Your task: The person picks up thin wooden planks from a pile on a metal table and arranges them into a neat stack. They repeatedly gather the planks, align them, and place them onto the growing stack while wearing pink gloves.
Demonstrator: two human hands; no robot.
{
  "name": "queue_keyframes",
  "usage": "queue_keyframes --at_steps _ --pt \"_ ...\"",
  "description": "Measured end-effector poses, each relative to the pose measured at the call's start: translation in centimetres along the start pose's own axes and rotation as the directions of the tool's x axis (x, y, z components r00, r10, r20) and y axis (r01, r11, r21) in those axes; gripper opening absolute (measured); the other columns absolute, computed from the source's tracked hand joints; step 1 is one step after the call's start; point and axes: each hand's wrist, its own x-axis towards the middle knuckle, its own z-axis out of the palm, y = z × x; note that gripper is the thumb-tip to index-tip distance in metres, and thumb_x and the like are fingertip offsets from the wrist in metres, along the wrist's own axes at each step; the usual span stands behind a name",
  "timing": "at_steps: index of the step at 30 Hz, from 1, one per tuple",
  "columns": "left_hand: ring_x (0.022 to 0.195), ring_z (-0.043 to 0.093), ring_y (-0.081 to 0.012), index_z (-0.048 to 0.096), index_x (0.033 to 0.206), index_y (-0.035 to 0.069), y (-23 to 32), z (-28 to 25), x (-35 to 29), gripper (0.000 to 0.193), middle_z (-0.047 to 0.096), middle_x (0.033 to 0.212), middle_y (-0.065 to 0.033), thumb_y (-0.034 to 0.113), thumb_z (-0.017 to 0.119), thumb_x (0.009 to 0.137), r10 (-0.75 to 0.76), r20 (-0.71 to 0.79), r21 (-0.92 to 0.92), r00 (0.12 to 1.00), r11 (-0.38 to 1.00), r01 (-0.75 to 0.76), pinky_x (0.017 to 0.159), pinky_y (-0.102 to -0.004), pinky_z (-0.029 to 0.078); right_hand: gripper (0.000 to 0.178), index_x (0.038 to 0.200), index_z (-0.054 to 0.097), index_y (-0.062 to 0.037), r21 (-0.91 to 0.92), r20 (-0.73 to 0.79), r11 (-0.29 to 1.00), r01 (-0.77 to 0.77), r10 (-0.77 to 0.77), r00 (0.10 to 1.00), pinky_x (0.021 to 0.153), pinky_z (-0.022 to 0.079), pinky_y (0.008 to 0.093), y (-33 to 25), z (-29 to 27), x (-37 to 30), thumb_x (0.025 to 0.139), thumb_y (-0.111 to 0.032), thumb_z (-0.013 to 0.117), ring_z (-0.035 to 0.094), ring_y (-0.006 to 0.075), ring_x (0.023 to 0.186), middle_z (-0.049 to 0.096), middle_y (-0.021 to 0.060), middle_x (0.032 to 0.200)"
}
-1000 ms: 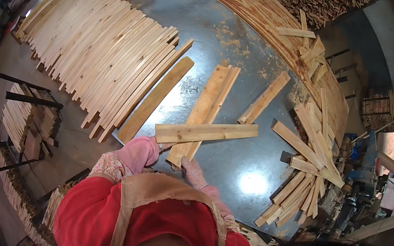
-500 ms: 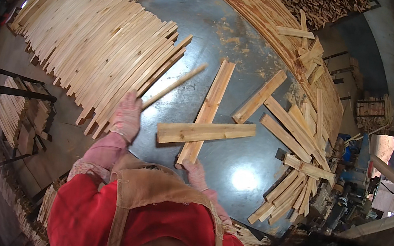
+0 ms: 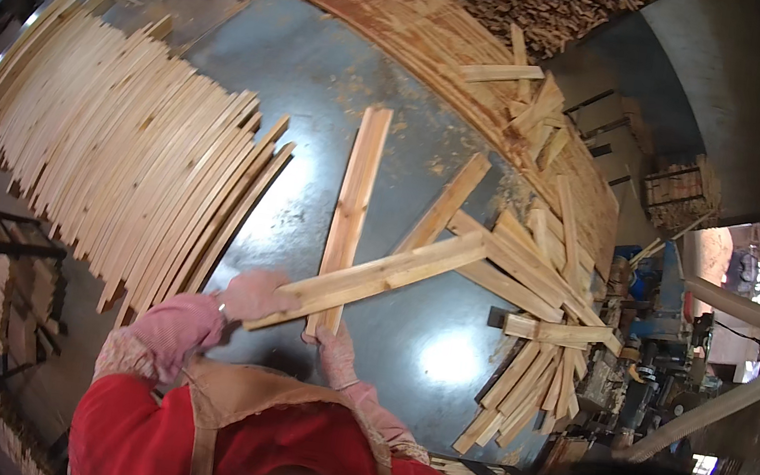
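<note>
The wide plank (image 3: 374, 278), flat earlier, is now lifted, gripped by the left hand (image 3: 251, 294); the right hand (image 3: 334, 346) pinches the narrow slat (image 3: 350, 209).

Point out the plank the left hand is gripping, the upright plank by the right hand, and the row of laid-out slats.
diagonal plank (image 3: 384, 277), head view, mid-length of its top face.
upright plank (image 3: 355, 197), head view, middle of its face.
row of slats (image 3: 128, 163), head view, centre of the row.

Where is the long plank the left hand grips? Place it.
In the head view, the long plank lies slantwise at centre, its near end in the left hand, crossing over the upright plank that the right hand touches, right of the slat row.
</note>
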Motion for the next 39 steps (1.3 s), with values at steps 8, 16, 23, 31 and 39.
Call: queue_keyframes --at_steps 8,16,23,31,39 --pt "0.094 0.074 -0.032 0.069 0.113 -0.002 -5.0 7.5 0.3 0.055 0.075 0.098 -0.0222 0.052 0.072 0.099 -0.212 -0.222 -0.435 0.952 0.895 0.098 0.086 -0.0441 0.057 0.053 0.129 0.067 0.0069 -0.319 -0.199 0.909 0.269 -0.342 0.918 0.079 0.058 0.0401 -33.6 -3.3 21.2 0.099 -0.036 0.068 0.075 0.024 0.089 0.077 0.015 0.105" --pt "0.107 0.071 -0.0507 0.062 0.13 0.01 -7.5 7.1 -3.4 0.045 0.074 0.113 -0.0296 0.044 0.068 0.102 -0.424 -0.303 -0.079 0.854 0.904 0.421 0.091 -0.0581 0.056 0.095 0.162 0.042 -0.0055 -0.869 -0.436 0.441 -0.225 -0.466 0.77 0.116 0.047 0.0521 -23.8 -5.5 22.1 0.085 -0.047 0.08 0.06 0.046 0.136 0.062 0.0261 0.15" --pt "0.129 0.061 -0.0518 0.058 0.125 -0.002 -11.3 8.7 -4.4 0.042 0.056 0.15 -0.0331 0.021 0.076 0.096 -0.109 -0.587 0.061 0.802 0.982 0.179 0.104 -0.0587 0.053 0.095 0.161 0.038 -0.008 -0.861 -0.489 0.424 -0.281 -0.537 0.687 0.109 0.052 0.0503 -15.1 -6.3 19.4 0.084 -0.043 0.081 0.063 0.0436 0.128 0.064 0.0251 0.141" --pt "0.142 0.051 -0.0434 0.066 0.122 0.004 -11.4 6.0 -11.0 0.038 0.053 0.159 -0.0176 0.023 0.079 0.092 -0.238 -0.714 0.162 0.658 0.859 0.486 0.114 -0.053 0.045 0.079 0.159 0.041 -0.0016 -0.519 0.077 0.832 0.197 -0.183 0.98 0.097 0.058 0.0447 -2.6 6.6 9.4 0.092 -0.026 0.074 0.073 0.0355 0.115 0.07 0.0271 0.129" --pt "0.149 0.044 -0.0421 0.056 0.151 0.009 -13.1 5.4 -12.0 0.072 0.048 0.162 -0.0175 0.04 0.079 0.09 -0.246 -0.718 0.183 0.651 0.836 0.517 0.124 -0.0558 0.034 0.084 0.168 0.034 -0.0053 -0.789 0.567 0.489 0.372 0.35 0.746 0.115 0.05 0.0468 1.7 18.3 2.3 0.098 -0.034 0.07 0.061 0.0447 0.138 0.064 0.0274 0.148"
